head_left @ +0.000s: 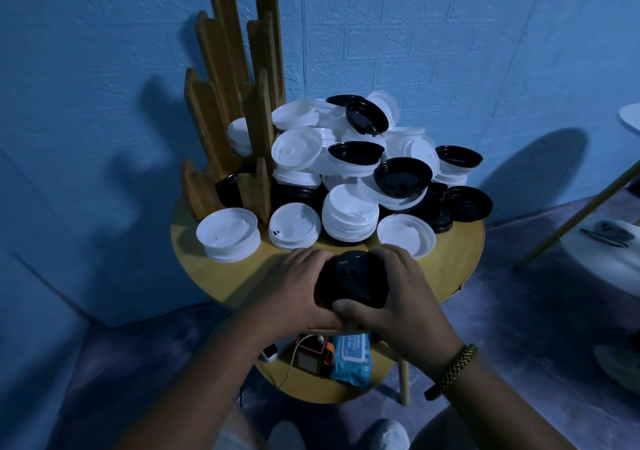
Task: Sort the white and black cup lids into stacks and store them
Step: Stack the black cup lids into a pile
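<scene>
At 6 o'clock on the counter (214, 276), left hand (294, 287) and right hand (398, 290) wrap a black lid stack (356, 283) from both sides. Mixed lid pile (346, 159) at 12 o'clock. Likely light, thin, slippery plastic; grip rims, squeeze gently.

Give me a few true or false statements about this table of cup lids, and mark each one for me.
1. The left hand and the right hand both hold the black lid stack near the table's front edge. True.
2. The wooden rack stands at the table's front right. False: it stands at the rear left.
3. A braided bracelet sits on the right wrist. True.
4. The wipes pack on the lower shelf is red. False: it is blue.
</scene>
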`<state>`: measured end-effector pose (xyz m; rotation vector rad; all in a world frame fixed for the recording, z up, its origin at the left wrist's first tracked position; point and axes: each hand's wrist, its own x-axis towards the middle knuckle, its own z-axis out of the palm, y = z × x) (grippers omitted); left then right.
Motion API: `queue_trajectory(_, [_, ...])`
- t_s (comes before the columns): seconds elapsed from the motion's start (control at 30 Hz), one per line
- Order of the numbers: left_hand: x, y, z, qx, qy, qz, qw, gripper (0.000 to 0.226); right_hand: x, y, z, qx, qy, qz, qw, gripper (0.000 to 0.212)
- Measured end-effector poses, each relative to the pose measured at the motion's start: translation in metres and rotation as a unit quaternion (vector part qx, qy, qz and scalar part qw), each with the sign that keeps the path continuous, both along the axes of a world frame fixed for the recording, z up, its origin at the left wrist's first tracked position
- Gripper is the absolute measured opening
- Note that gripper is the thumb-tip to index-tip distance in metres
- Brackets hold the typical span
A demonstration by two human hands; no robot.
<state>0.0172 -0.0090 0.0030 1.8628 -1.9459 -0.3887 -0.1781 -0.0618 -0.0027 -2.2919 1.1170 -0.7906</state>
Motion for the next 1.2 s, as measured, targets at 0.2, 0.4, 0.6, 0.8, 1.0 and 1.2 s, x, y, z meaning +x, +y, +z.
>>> queue_trajectory(0.2, [0.001, 0.003, 0.001, 0.011, 0.038, 0.005, 0.999, 0.105, -0.005, -0.004, 0.006, 0.009, 0.068, 0.056, 0.996, 0.105])
queue_trajectory(0.4, [0.001, 0.005, 0.002, 0.011, 0.012, -0.006, 1.000, 0.102, -0.002, -0.005, 0.010, 0.013, 0.059, 0.072, 0.996, 0.089])
queue_trajectory(0.6, [0.003, 0.004, 0.002, 0.022, 0.026, -0.009, 0.999, 0.105, -0.003, -0.009, 0.013, 0.049, 0.026, 0.090, 0.994, 0.075])
queue_trajectory(0.8, [0.003, 0.006, 0.001, 0.007, 0.002, -0.010, 1.000, 0.103, -0.005, -0.012, 0.012, 0.048, 0.033, 0.098, 0.994, 0.082])
queue_trajectory(1.0, [0.005, 0.005, 0.002, 0.008, 0.010, -0.044, 0.999, 0.096, -0.005, -0.009, 0.007, 0.004, 0.049, 0.081, 0.996, 0.098])
queue_trajectory(1.2, [0.010, 0.003, 0.003, 0.044, 0.022, -0.040, 0.998, 0.098, -0.010, -0.011, 0.006, 0.021, 0.029, 0.093, 0.995, 0.083])
